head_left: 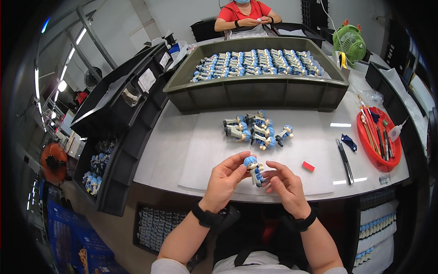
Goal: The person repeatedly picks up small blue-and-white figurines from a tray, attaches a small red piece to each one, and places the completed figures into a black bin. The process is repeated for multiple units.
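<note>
My left hand (224,179) grips a small figurine (253,171) between thumb and fingers, above the table's near edge. It has light blue hair, a blue and white outfit and dark feet, and it leans slightly with its head up. My right hand (287,188) is curved beside the figurine's feet, its thumb and fingers apart. Whether its fingertips touch the feet, I cannot tell. Just beyond my hands, several matching figurines (261,132) lie in a loose group on the white table sheet (205,160).
A large grey-green bin (255,93) with rows of figurines stands behind. To the right are a red eraser-like block (308,166), a black pen-like tool (345,162), a red tray (395,160) of brushes and a green fan (350,43). Black crates (116,178) flank the left; a person (246,18) sits opposite.
</note>
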A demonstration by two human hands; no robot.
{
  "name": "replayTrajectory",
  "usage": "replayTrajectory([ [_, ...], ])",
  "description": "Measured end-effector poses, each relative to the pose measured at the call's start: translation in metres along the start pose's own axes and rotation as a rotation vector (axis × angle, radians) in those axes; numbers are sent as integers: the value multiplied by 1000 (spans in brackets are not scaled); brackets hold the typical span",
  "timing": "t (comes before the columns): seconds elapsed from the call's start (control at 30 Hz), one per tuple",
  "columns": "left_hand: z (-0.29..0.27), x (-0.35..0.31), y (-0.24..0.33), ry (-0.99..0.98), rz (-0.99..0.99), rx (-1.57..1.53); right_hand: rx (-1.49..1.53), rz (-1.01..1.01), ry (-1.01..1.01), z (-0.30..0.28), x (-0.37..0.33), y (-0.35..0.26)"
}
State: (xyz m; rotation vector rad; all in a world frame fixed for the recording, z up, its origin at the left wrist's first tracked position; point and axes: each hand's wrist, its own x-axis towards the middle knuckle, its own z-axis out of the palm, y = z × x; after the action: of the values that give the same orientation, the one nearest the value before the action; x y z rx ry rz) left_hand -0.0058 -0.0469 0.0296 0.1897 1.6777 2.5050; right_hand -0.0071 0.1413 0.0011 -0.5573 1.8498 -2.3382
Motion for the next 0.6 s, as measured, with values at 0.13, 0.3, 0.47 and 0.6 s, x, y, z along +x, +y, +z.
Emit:
replayTrajectory([
  [0.13, 5, 1, -19, 32, -27, -133, -171, -83, 1, 0, 2, 8],
  [0.3, 11, 8, -36, 79, -65, -79, -176, -91, 43, 0, 2, 8],
  [0.47, 7, 7, -41, 74, -1, -129, -194, -108, 55, 2, 2, 7],
  [0.6, 5, 7, -42, 66, 5, -165, -270, -115, 66, 3, 2, 8],
])
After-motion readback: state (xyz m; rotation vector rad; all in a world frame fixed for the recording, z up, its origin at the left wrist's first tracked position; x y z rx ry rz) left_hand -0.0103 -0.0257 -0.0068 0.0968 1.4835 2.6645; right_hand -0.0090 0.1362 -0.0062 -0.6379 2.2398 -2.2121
